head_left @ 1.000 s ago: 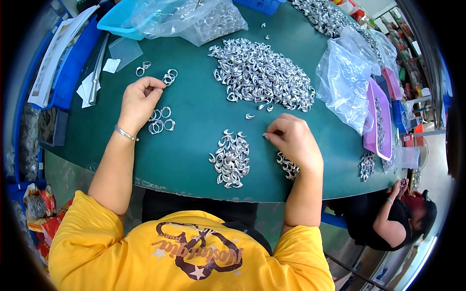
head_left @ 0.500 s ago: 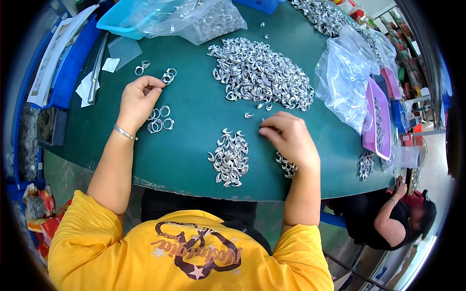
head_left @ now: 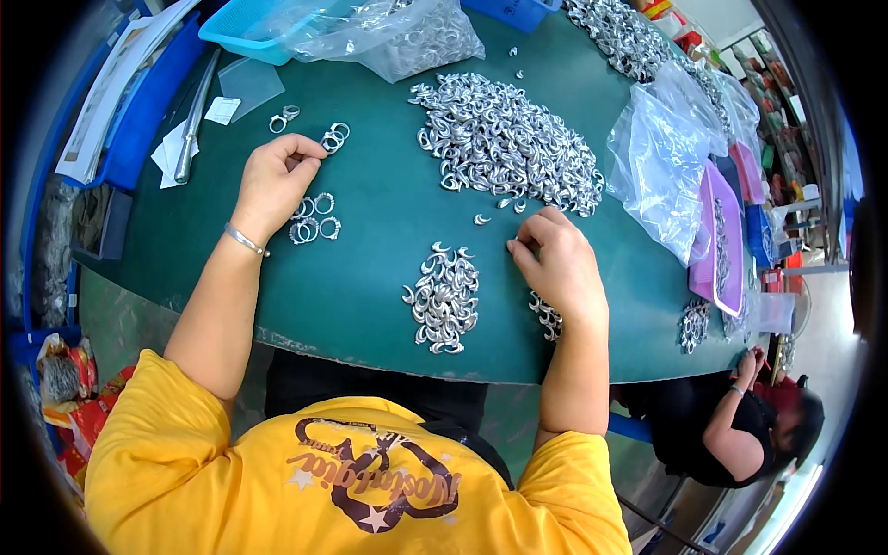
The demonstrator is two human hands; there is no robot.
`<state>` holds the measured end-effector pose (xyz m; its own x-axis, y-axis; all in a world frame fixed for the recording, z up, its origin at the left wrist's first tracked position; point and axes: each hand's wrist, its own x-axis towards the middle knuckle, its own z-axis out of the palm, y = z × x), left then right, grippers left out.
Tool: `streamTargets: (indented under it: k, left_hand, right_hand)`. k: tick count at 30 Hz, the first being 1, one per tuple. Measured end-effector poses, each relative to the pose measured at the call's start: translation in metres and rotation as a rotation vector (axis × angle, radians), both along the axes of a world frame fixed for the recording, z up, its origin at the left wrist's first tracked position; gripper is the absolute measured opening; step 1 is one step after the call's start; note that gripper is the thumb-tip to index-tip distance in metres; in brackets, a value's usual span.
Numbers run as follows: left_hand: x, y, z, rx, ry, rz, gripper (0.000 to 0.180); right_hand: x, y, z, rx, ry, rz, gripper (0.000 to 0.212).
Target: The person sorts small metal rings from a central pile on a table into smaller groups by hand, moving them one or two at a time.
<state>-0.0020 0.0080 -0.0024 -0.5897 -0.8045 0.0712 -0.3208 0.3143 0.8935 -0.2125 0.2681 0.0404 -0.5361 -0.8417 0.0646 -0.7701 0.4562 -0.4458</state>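
Observation:
My left hand (head_left: 277, 180) is closed, thumb and forefinger pinching the edge of a silver-coloured ring (head_left: 330, 142) in a small cluster on the green table. Below its fingers lies a loose group of rings (head_left: 315, 220). My right hand (head_left: 561, 268) is closed in a pinch just below a large heap of small crescent-shaped metal pieces (head_left: 507, 139); whatever its fingertips hold is too small to make out. Between my hands is a smaller pile of crescents (head_left: 444, 301). More small metal pieces (head_left: 546, 317) show partly behind my right wrist. One loose crescent (head_left: 482, 219) lies near the heap.
A tapered metal rod (head_left: 192, 129) and two rings (head_left: 284, 118) lie at the left. A blue basket (head_left: 242, 35) and plastic bags (head_left: 657, 162) stand farther back. At the right is a pink tray (head_left: 705, 268); a co-worker (head_left: 708, 425) sits beyond it.
The view has shifted slightly. My left hand stays at the ring cluster with its fingers bent more. My right hand remains pinched near the heap. The co-worker's hands have moved a little.

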Motion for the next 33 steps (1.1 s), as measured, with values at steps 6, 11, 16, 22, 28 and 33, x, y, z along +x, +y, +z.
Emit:
streamTargets:
  k: [6,11,16,22,28,33]
  left_hand:
    - [-0.001,-0.002,-0.001,0.018,0.021,0.002,0.01]
    - [-0.002,0.001,0.0,-0.011,0.015,-0.014,0.009]
    - [0.001,-0.002,0.001,0.001,-0.007,0.005,0.009]
    - [-0.001,0.0,0.001,-0.02,0.0,-0.026,0.01]
    - [0.0,0.0,0.0,-0.015,-0.008,0.006,0.009]
    - [0.001,-0.002,0.001,-0.007,-0.012,-0.007,0.01]
  right_hand:
    - [0.004,-0.008,0.008,-0.033,-0.303,-0.048,0.011]
    - [0.013,-0.022,0.008,-0.14,-0.199,0.219,0.006]
    - [0.007,-0.03,-0.005,-0.083,-0.072,0.184,0.012]
    - [-0.005,-0.015,-0.009,-0.192,-0.068,0.102,0.016]
    - [-0.01,-0.004,0.002,-0.084,-0.168,0.034,0.007]
    - [-0.043,0.058,0.034,0.217,-0.35,-0.112,0.007]
